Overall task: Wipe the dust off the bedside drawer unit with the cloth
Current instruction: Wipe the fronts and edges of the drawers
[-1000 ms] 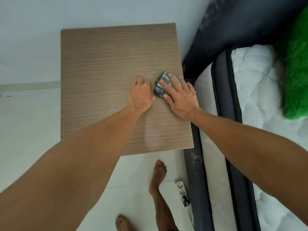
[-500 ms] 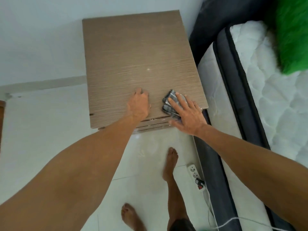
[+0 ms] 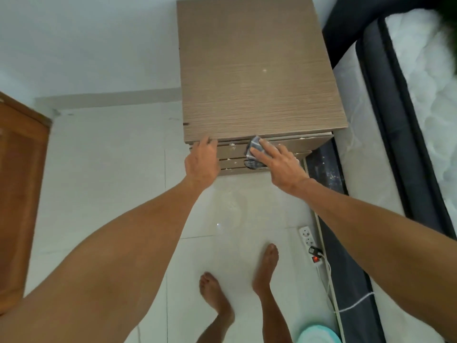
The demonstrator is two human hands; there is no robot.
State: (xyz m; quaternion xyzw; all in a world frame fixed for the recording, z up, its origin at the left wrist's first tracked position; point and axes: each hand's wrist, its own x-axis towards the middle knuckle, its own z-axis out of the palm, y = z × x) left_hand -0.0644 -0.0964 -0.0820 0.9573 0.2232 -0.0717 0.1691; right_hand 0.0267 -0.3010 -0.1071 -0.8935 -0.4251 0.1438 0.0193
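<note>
The bedside drawer unit (image 3: 257, 70) is brown wood grain and stands against the white wall beside the bed. Its drawer fronts show below the top's front edge, with pale dust specks along their upper edges. A grey patterned cloth (image 3: 253, 151) lies flat against the drawer fronts under my right hand (image 3: 279, 164), whose fingers press on it. My left hand (image 3: 201, 162) rests at the front left corner of the top, fingertips curled on the edge and holding nothing else.
A bed with a dark frame (image 3: 385, 120) and white mattress (image 3: 420, 70) runs along the right. A white power strip (image 3: 310, 243) with cable lies on the white tiled floor by my bare feet (image 3: 264, 271). A brown wooden door (image 3: 17, 194) is at left; a teal object (image 3: 319, 334) is at the bottom.
Both hands slid from the unit's top toward me: the right hand and cloth went over the front edge onto the drawer fronts, the left hand to the front left corner. The view pulled back.
</note>
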